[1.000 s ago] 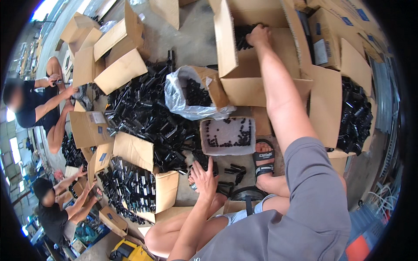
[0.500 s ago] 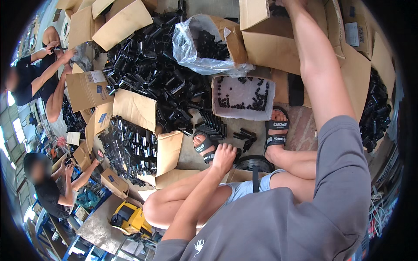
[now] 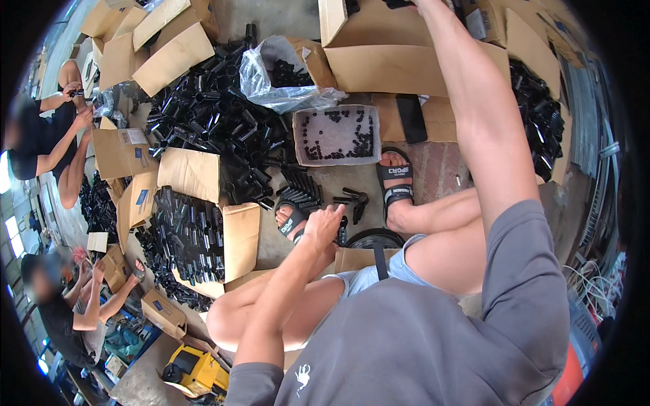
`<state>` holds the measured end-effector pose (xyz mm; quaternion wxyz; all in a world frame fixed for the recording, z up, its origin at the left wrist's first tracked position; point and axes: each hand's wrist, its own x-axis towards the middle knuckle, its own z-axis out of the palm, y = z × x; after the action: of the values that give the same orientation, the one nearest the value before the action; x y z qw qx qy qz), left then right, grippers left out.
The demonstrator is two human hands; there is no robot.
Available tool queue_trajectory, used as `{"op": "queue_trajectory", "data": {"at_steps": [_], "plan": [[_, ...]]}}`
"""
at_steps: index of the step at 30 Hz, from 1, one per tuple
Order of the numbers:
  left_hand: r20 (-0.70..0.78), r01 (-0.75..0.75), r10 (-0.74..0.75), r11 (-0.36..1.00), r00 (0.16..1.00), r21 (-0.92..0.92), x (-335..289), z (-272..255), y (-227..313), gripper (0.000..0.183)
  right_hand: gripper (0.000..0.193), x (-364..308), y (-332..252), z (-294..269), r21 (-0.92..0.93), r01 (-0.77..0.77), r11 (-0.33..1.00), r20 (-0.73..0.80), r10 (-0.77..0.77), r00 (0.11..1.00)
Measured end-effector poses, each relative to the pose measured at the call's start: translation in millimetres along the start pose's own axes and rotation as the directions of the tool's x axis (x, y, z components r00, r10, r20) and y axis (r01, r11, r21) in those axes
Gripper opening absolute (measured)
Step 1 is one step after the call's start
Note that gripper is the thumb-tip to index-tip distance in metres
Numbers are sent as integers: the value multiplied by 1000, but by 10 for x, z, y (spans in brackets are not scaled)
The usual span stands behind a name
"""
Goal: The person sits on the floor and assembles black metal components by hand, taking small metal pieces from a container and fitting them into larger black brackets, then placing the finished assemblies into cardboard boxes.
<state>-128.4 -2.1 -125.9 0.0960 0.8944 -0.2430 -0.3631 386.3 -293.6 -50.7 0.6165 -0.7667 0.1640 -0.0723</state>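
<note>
My left hand (image 3: 323, 224) is by my left knee, its fingers curled against a short black tubular part (image 3: 343, 231) that juts out beside the fingertips. Just beyond it, a few loose black tubular parts (image 3: 353, 200) lie on the floor, next to a neat row of similar ones (image 3: 300, 188). My right arm stretches far forward over an open cardboard box (image 3: 386, 68). Only the edge of my right hand (image 3: 422, 4) shows at the top of the picture, close to a black part (image 3: 398, 3); its fingers are hidden.
A shallow tray (image 3: 336, 162) holds small black pieces. Behind it stands a plastic-lined box (image 3: 308, 61). Black tubes form a large heap (image 3: 210, 115) and fill a box (image 3: 189, 233) at left. A phone-like black slab (image 3: 411, 118) lies on cardboard. Two people (image 3: 47, 135) work at left.
My view has shifted, so the floor things appear farther left and slightly higher. My left hand has turned a little, with one finger more extended. My right arm still reaches to the far box.
</note>
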Motion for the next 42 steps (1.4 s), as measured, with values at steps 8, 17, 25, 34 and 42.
{"op": "queue_trajectory", "data": {"at_steps": [8,17,25,34,42], "plan": [[18,100,-98,970,995,-220,-459,-893,-296,46,52,-2211,-1074,86,287,-128,949,486,-30,873],[-132,-99,-348,110,928,-989,-2084,-2459,-476,67,57,-4378,447,-328,-358,-145,923,672,362,646],[-605,-724,-402,-313,688,-615,-2552,-2635,-177,86,39,-4840,1171,-101,-903,251,349,410,523,748],[-605,-835,-578,-333,547,-438,-2631,-2702,-315,72,43,-5164,1025,516,-582,776,244,788,-65,612],[-600,-691,-407,-122,689,-712,-2499,-2868,-226,47,42,-5249,1160,909,-869,206,450,428,472,771]]}}
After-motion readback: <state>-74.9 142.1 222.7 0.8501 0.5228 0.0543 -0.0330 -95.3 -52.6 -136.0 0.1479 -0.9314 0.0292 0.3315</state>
